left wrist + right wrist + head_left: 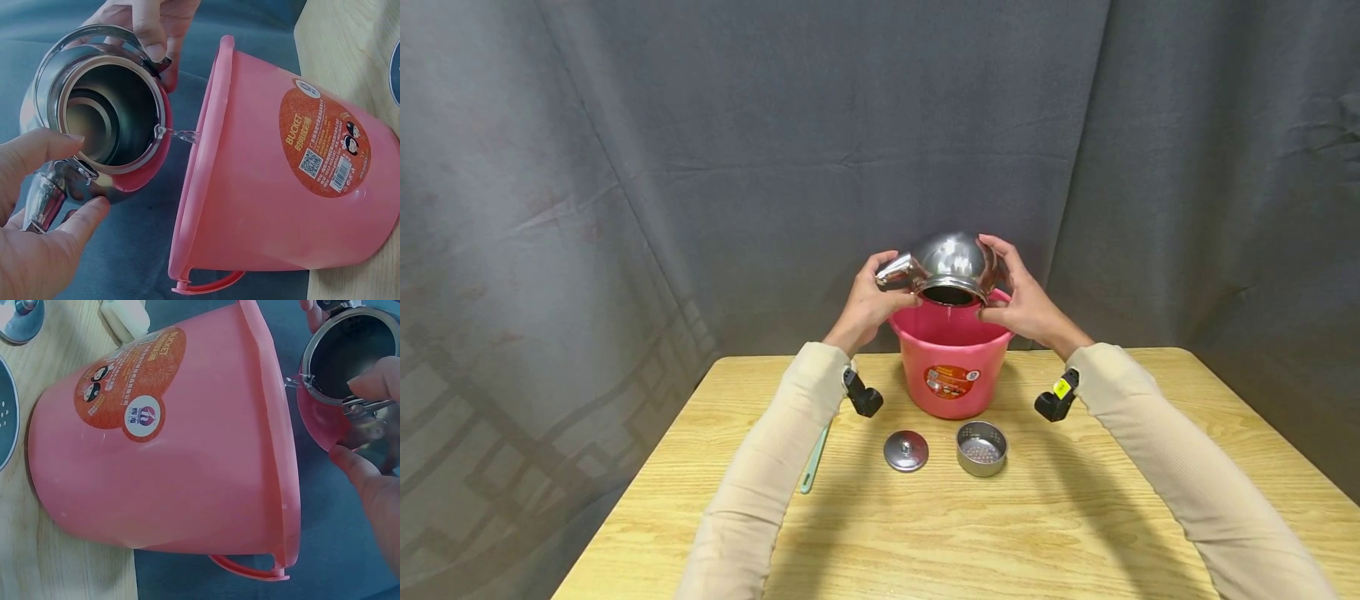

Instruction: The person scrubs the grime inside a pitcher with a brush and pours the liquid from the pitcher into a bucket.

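Observation:
A shiny stainless steel teapot (955,254) is held tipped over a pink bucket (921,354), its round mouth turned downward toward me. My left hand (867,304) grips it at the spout, thumb near the rim of the mouth. On the opposite side my right hand (1024,292) holds the body, thumb low and fingers over the top. A thin stream of water (184,135) runs from the mouth's lower edge into the bucket. The teapot's inside looks dark and bare in the left wrist view.
On the wooden table (1045,517) in front of the bucket lie a round metal lid (906,451) and a perforated metal strainer (982,448). A pale green handle (815,462) sticks out beside my left sleeve, its other end hidden. A grey curtain (820,150) hangs behind the table.

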{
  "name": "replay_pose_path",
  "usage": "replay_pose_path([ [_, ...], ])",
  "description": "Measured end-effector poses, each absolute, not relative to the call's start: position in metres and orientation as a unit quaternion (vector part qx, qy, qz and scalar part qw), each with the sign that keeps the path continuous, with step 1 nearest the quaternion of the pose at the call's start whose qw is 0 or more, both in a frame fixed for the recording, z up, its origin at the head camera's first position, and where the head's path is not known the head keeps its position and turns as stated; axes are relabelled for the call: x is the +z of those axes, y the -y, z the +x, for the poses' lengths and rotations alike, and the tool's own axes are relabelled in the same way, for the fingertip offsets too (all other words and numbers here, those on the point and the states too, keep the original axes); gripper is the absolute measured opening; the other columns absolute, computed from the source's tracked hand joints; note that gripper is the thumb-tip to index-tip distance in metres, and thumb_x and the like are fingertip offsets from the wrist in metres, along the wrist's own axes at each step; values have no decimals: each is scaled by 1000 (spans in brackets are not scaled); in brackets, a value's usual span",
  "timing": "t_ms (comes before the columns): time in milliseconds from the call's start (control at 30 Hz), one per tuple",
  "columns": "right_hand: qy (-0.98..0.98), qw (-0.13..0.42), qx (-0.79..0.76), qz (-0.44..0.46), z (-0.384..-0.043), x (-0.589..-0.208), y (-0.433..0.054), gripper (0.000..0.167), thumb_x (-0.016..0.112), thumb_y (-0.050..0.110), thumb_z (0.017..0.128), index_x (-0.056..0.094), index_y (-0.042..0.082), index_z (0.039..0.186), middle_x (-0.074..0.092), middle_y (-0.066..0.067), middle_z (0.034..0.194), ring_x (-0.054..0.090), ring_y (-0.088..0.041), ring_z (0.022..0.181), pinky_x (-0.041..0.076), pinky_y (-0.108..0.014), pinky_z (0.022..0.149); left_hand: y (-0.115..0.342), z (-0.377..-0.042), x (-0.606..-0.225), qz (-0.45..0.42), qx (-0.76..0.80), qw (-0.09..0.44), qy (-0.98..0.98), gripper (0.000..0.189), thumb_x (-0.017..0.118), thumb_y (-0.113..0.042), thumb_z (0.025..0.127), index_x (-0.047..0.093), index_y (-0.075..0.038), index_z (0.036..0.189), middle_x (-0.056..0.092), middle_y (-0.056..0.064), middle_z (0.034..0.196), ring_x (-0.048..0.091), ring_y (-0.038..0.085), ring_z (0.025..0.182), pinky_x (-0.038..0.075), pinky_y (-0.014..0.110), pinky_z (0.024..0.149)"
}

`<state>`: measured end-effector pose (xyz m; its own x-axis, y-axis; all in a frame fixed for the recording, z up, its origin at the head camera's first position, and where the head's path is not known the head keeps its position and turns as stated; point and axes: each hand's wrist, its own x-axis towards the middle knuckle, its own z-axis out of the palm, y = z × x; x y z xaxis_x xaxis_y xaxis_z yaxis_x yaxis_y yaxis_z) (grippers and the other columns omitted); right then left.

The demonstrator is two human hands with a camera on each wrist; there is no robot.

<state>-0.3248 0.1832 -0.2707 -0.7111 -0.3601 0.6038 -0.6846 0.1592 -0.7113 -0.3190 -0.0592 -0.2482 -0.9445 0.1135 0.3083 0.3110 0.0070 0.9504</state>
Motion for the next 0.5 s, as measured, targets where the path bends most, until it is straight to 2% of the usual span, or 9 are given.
replay_pose_path([
  [267, 765, 151, 526, 340, -301, -254, -177, 97, 66, -23, 70, 20, 9, 149, 22, -12, 153, 28, -35, 136, 30, -63, 101, 59, -319, -248, -151, -693, 72, 702, 87, 72, 22, 68, 37, -5, 144, 56, 18, 122, 64, 32, 100, 54, 35, 80],
  [500, 774, 158, 513, 337, -293, -249, -175, 96, 66, -22, 71, 21, 10, 149, 24, -15, 150, 26, -37, 137, 34, -60, 99, 58, -319, -247, -145, -695, 72, 701, 86, 71, 22, 69, 38, -7, 143, 56, 18, 123, 64, 31, 103, 54, 35, 80],
])
